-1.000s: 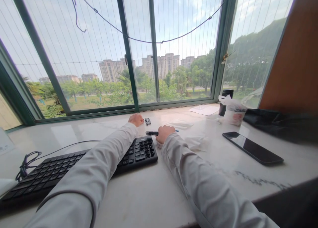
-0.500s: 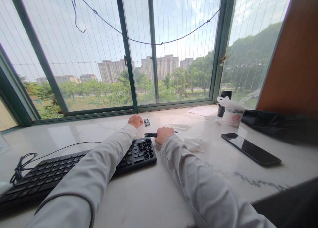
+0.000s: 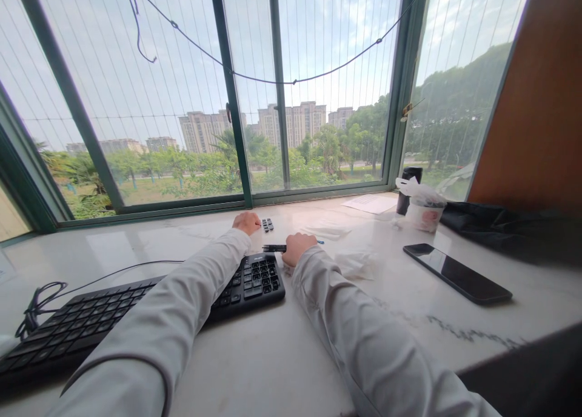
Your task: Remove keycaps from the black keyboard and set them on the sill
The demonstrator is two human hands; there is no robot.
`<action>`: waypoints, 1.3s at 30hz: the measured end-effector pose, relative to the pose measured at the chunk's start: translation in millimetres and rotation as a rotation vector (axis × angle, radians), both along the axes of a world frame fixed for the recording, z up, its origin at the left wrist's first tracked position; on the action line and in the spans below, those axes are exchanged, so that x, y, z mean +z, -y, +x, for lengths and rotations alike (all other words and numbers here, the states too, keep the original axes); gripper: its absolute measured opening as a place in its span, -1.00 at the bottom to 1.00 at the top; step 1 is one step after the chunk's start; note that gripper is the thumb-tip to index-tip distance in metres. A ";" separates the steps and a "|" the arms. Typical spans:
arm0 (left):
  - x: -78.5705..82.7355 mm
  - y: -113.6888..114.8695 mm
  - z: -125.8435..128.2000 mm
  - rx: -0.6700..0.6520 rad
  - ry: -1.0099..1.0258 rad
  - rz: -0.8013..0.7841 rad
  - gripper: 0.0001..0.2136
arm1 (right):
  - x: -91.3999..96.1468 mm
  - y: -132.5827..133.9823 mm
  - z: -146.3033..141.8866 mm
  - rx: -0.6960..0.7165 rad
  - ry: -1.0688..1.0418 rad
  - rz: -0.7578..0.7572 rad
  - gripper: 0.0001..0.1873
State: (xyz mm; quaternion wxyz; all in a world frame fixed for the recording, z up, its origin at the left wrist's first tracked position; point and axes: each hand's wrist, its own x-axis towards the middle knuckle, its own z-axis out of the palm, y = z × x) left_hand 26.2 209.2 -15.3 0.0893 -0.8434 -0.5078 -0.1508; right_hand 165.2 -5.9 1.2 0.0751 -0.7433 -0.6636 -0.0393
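My left hand [image 3: 248, 223] rests closed on the counter beyond the keyboard, its fingers curled; whatever they hold is hidden. Right beside it sits a small group of dark keycaps [image 3: 268, 225] in rows. My right hand [image 3: 299, 248] is closed around a slim black tool [image 3: 274, 248], whose dark end points left above the top edge of the keyboard; a bit of blue sticks out on the other side. The black keyboard [image 3: 252, 308] lies under my left forearm. Some spots on its number pad look bare of caps.
A phone [image 3: 457, 273] lies at the right. Crumpled white tissue [image 3: 357, 264] and a paper sheet [image 3: 370, 203] are on the counter [image 3: 264, 368]. A bagged cup [image 3: 424, 214], a black bottle [image 3: 404, 190] and a cable coil [image 3: 39, 311] stand or lie farther out.
The view has shifted very slightly. Both hands, the tool and the keycaps hold nearly the same places.
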 end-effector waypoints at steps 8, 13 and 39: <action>4.2 2.6 2.8 0.001 -0.026 -0.004 -0.81 | 3.4 2.3 -1.8 -0.002 -0.006 0.000 -0.62; 10.8 9.8 2.3 -0.009 -0.018 -0.014 -0.82 | 4.9 3.8 -2.1 -0.004 -0.006 -0.014 -0.61; 53.2 213.3 -82.7 -0.227 0.347 -0.007 -0.72 | 10.3 0.2 -43.4 0.107 -1.432 0.438 -0.68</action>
